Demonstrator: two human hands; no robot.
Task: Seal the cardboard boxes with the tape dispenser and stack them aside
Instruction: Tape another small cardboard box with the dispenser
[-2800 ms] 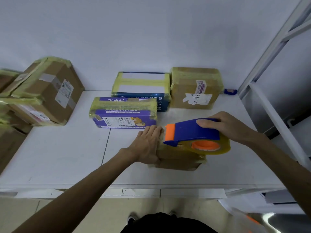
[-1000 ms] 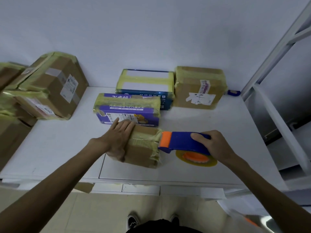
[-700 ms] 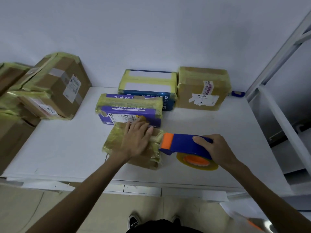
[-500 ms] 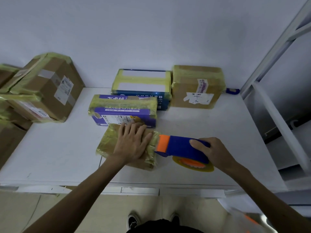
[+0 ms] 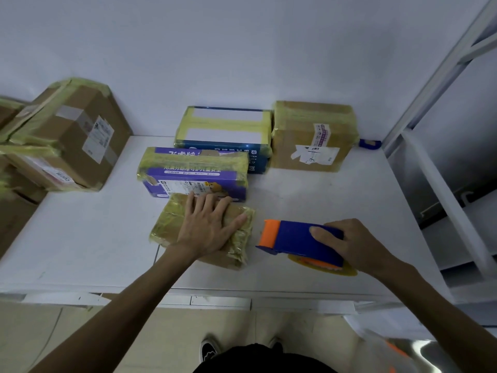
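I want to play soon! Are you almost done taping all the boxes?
Done: the purple box, blue box and brown box at the back wear yellow tape, like the pile on the left. In hand: the left hand presses flat on the small box, wrapped in tape, while the right hand grips the tape dispenser beside it. Left: probably stacking that box aside.

Landmark: small box (image 5: 172, 227), near the front edge of the table (image 5: 80, 238), with the left hand (image 5: 208, 227) flat on top. The tape dispenser (image 5: 295, 236) is just right of it, not touching, with the right hand (image 5: 352, 243) gripping its near end. A long carton (image 5: 193, 170) lies just behind the small box, a flat carton (image 5: 226, 127) farther behind, a labelled box (image 5: 312, 135) behind-right at the wall, and stacked boxes (image 5: 70, 135) well apart at left-rear.
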